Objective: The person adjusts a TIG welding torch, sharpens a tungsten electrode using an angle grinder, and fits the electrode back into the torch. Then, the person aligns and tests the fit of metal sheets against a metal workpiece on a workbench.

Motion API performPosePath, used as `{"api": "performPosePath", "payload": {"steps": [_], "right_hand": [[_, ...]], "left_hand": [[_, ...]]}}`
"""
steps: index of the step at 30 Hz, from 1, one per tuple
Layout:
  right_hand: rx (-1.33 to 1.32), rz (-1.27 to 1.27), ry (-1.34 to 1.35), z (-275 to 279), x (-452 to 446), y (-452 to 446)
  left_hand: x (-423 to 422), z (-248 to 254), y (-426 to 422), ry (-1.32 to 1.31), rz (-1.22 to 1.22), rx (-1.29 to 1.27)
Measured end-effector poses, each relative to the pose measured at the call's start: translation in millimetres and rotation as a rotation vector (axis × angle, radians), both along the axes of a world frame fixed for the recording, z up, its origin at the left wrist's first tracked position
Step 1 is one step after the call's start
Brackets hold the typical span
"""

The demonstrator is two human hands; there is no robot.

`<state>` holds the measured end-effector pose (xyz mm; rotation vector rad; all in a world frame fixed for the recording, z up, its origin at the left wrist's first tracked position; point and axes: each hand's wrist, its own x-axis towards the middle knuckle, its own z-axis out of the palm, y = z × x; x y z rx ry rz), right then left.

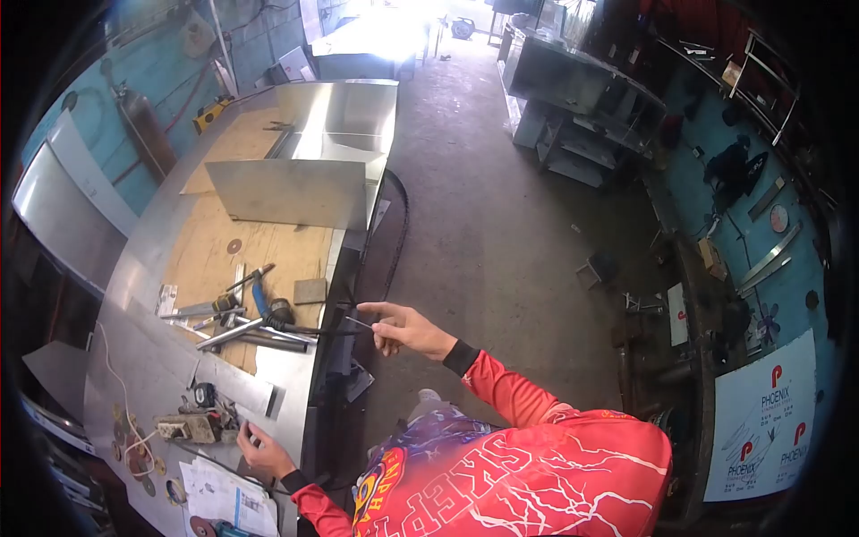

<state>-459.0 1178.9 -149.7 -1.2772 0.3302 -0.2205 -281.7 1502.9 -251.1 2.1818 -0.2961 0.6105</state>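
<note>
the right hand [400, 329] is pinching a thin metal rod [360, 323] between the thumb and curled fingers, while its index finger is pointing straight out to the left. the rod is jutting left from the grip, just by the right edge of the workbench [136, 333]; i cannot tell whether its tip is touching anything. for steady control, the grip should be sitting close to the rod's leading end, with the straight finger lying along it as a guide.

the left hand [266, 451] is hanging open at the near right edge, fingers loosely bent, thumb standing apart, nothing visibly in it. a grey block [190, 429] and a tape measure [205, 395] are sitting to its left; contact with that clutter is unclear. keeping this hand loose should be leaving it ready to steady things.

farther off, a blue-handled tool [259, 292] is lying among crossed metal bars [230, 335] on the plywood board [199, 246]. anything being drawn from that heap could be snagging, so lifting is safer than dragging. beyond it, a sheet-metal panel [291, 194] is standing upright; its edges are probably sharp, so sleeves should be staying clear.
</note>
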Motion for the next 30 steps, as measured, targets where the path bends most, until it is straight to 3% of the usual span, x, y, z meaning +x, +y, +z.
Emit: {"api": "performPosePath", "payload": {"steps": [3,5,9,13,19,21,22,23,24,25,26,27,28,29,30], "right_hand": [[0.0,-0.064,-0.042,-15.2,-18.0,-36.5],[0.081,-0.082,-0.018,-23.5,-31.5,-58.3],[0.219,-0.002,-0.033,-24.1,-57.6,-94.7],[0.146,0.092,-0.052,-26.2,-67.3,-119.8],[0.119,0.147,-0.107,-39.3,-35.0,-134.5],[-0.013,0.088,-0.096,-36.5,-26.7,-140.5],[-0.028,0.019,-0.015,-37.4,-19.6,-143.0],[-0.101,0.011,0.063,-44.8,-4.1,-150.9],[-0.173,-0.02,0.134,-42.5,-2.4,-163.8],[-0.259,-0.084,0.136,-34.8,4.8,-166.1],[-0.152,-0.138,0.182,-25.1,9.7,-169.5],[-0.056,-0.179,0.128,-22.0,15.2,-175.8],[-0.076,-0.203,0.091,-9.1,27.5,-196.4],[-0.18,-0.208,0.131,7.3,31.1,-202.3],[-0.25,-0.258,0.122,-2.1,56.5,-199.8]], "left_hand": [[-4.6,1.1,-46.1,0.059,-0.057,-0.054],[-4.5,-4.9,-71.7,-0.06,-0.099,0.033],[-13.9,-3.4,-118.7,0.144,-0.133,-0.108],[12.1,-21.4,-120.8,0.166,-0.223,-0.041],[88.9,3.0,-144.1,0.247,-0.061,0.106],[120.4,-7.6,-148.0,0.218,0.002,0.197],[160.0,-68.2,-133.1,0.054,0.011,0.187],[186.4,-85.9,-128.5,0.138,-0.013,0.255],[197.8,-84.4,-132.8,0.309,-0.086,0.213],[184.6,-50.8,-157.5,0.34,-0.049,0.159],[186.3,-39.4,-169.4,0.349,0.025,0.417],[190.8,-33.5,-180.1,0.369,-0.025,0.449],[213.4,-53.0,-204.4,0.169,-0.076,0.343],[214.1,-27.1,-217.0,0.417,-0.108,0.417],[252.1,-76.3,-213.1,0.437,-0.137,0.447]]}}
